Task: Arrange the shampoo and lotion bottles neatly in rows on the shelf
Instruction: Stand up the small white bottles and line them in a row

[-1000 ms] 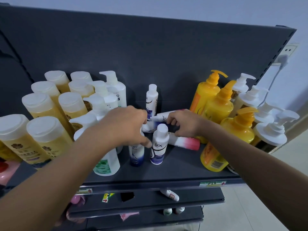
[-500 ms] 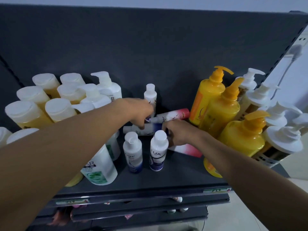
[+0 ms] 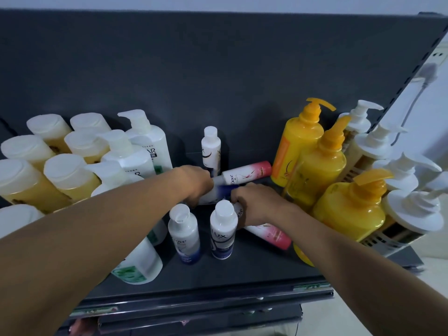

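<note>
Right, I am watching the left hand [image 3: 197,187] reaching over the middle of the dark grey metal shelf [image 3: 242,275]. Its fingers are curling down over one end of a small white-and-blue plastic bottle [image 3: 218,192] that is lying on its side. The fingertips are hiding behind the hand, so I cannot tell how tightly they are closing.

The right hand [image 3: 257,204] is sitting just beside it, with bent fingers wrapping round the white end of a small white-to-pink plastic bottle [image 3: 269,235]. This bottle is also lying flat, and its pink end is sticking out under the wrist towards the front right.

A second white-to-pink lying bottle [image 3: 244,174] is resting just behind both hands, with its pink end pointing at the tall yellow pump bottles [image 3: 320,166] on the right. A small white upright bottle [image 3: 211,149] is standing behind it, near the dark back panel [image 3: 169,69].

In front of the hands, two small bottles are standing side by side. One is a white-and-blue Dove bottle [image 3: 185,235] and the other a white Lux bottle [image 3: 223,231], whose cap is showing just below the right fingers.

Pale yellow bottles with translucent caps [image 3: 68,173] and white pump bottles [image 3: 145,144] are crowding the left side, and white pump dispensers [image 3: 378,141] are leaning at the far right
</note>
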The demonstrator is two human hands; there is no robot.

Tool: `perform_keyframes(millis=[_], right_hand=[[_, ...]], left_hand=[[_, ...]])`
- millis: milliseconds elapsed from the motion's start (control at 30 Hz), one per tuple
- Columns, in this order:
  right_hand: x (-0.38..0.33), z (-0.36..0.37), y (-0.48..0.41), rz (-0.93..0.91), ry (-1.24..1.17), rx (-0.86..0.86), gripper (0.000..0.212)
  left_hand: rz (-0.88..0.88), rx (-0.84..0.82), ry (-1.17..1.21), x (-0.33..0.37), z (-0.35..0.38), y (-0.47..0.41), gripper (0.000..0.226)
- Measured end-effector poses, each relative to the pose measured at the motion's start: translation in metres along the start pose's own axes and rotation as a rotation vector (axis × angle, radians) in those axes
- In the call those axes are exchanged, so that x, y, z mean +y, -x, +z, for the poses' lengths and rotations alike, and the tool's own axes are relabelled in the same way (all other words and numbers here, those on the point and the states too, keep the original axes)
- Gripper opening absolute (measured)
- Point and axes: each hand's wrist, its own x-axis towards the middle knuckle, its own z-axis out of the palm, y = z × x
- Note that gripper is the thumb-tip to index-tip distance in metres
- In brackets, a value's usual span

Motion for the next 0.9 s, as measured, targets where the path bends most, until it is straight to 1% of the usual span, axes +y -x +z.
perform_keyframes(millis=[133, 267, 300, 433, 533, 600, 700, 800, 900], right_hand=[[0.0, -0.005, 0.003, -0.007, 0.012, 0.054, 0.05], [-0.002, -0.016, 0.011, -0.01, 0.025, 0.118, 0.067], [-0.003, -0.021, 0.014, -0.004, 0.018, 0.122, 0.068], [-0.005, -0.043, 0.024, 0.038, -0.018, 0.129, 0.062], [0.0, -0.053, 0.031, 0.084, -0.036, 0.125, 0.061], [0.003, -0.058, 0.036, 0.099, -0.038, 0.115, 0.063], [0.005, -0.066, 0.048, 0.127, 0.013, 0.102, 0.07], [0.007, -0.071, 0.06, 0.122, 0.042, 0.071, 0.073], [0.006, -0.076, 0.069, 0.122, 0.047, 0.009, 0.064]], left_hand=[[-0.003, 0.019, 0.007, -0.001, -0.003, 0.001, 0.029], [-0.013, 0.034, 0.024, -0.001, -0.017, 0.007, 0.027], [-0.02, 0.04, 0.038, -0.001, -0.021, 0.009, 0.026], [-0.04, 0.102, 0.119, -0.005, -0.038, 0.023, 0.022], [-0.039, 0.172, 0.219, -0.009, -0.049, 0.033, 0.032], [-0.037, 0.233, 0.292, -0.009, -0.056, 0.038, 0.038], [-0.026, 0.32, 0.355, -0.003, -0.064, 0.046, 0.038], [-0.03, 0.346, 0.391, 0.001, -0.063, 0.048, 0.038], [-0.038, 0.372, 0.426, -0.001, -0.059, 0.049, 0.037]])
